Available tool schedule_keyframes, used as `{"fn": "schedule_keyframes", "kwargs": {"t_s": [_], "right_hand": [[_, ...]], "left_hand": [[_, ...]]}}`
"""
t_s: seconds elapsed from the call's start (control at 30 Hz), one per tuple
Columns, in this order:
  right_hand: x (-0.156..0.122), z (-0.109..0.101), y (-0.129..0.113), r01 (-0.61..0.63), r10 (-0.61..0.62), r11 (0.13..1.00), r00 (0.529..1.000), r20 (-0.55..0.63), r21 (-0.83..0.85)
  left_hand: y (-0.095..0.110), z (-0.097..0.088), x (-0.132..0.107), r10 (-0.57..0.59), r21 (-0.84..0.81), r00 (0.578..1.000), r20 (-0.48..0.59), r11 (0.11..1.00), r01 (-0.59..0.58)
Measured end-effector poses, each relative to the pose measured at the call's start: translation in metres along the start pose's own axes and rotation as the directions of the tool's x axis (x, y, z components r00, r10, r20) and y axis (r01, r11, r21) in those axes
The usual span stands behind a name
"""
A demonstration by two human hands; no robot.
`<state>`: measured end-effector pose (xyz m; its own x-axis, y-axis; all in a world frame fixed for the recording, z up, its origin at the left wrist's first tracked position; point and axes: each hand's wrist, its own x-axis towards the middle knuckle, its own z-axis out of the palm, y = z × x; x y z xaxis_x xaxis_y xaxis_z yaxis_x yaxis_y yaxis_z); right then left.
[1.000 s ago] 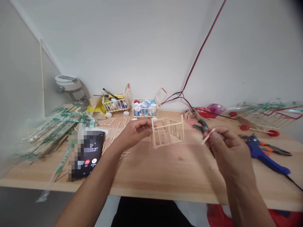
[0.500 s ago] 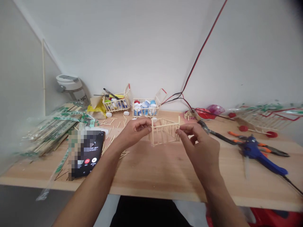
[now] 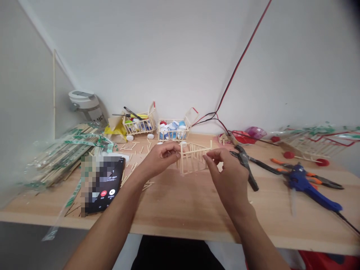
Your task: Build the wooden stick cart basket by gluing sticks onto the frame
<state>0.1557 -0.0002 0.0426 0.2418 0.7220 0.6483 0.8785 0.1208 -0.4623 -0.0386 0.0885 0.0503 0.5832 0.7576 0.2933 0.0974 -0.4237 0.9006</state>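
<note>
A small basket-like frame of thin wooden sticks [image 3: 196, 150] is between my two hands over the middle of the table. My left hand [image 3: 161, 161] is closed, thumb and fingers pinching the frame's left corner. At the opposite corner my right hand [image 3: 229, 174] pinches the frame between thumb and index finger. The frame tilts a little, its right side turned away. Behind it stand two small stick carts, one holding bottle caps [image 3: 173, 130] and the other holding pens and a cutter [image 3: 140, 123]. Short cut sticks [image 3: 129, 174] lie scattered left of the frame.
Bagged wooden sticks [image 3: 66, 150] and a phone [image 3: 108, 185] lie on the left. A black-handled tool [image 3: 247, 167], a blue glue gun [image 3: 312, 189] and orange-handled pliers [image 3: 326, 180] are on the right. Behind them sits a bagged cart with red wheels [image 3: 322, 162].
My right hand has shifted left and slightly down, and the frame's right side has come in with it. More of the black-handled tool shows beside that hand. My left hand has barely moved.
</note>
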Motion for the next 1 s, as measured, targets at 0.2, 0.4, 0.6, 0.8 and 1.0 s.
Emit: {"fn": "schedule_keyframes", "kwargs": {"t_s": [0.2, 0.4, 0.6, 0.8, 1.0], "right_hand": [[-0.001, 0.002, -0.002, -0.012, 0.012, 1.0, 1.0, 0.016, 0.006], [-0.003, 0.006, 0.001, 0.036, -0.036, 0.998, 0.999, -0.002, -0.042], [-0.006, 0.012, 0.006, 0.069, -0.071, 0.996, 0.996, -0.05, -0.051], [-0.01, 0.015, 0.009, 0.103, -0.1, 0.994, 0.992, -0.081, 0.036], [-0.012, 0.017, 0.013, 0.083, -0.077, 0.996, 0.985, -0.152, 0.035]], "left_hand": [[0.0, 0.0, 0.0, -0.004, 0.016, 1.0, 0.009, 1.0, 0.004], [-0.006, 0.001, 0.0, 0.038, 0.058, 0.999, 0.016, 0.998, -0.039], [-0.006, 0.003, -0.001, 0.081, 0.122, 0.996, 0.03, 0.989, -0.084], [-0.006, 0.003, -0.001, 0.087, 0.134, 0.996, 0.025, 0.987, -0.089], [-0.009, 0.003, 0.0, 0.07, 0.113, 0.997, 0.014, 0.991, -0.071]]}}
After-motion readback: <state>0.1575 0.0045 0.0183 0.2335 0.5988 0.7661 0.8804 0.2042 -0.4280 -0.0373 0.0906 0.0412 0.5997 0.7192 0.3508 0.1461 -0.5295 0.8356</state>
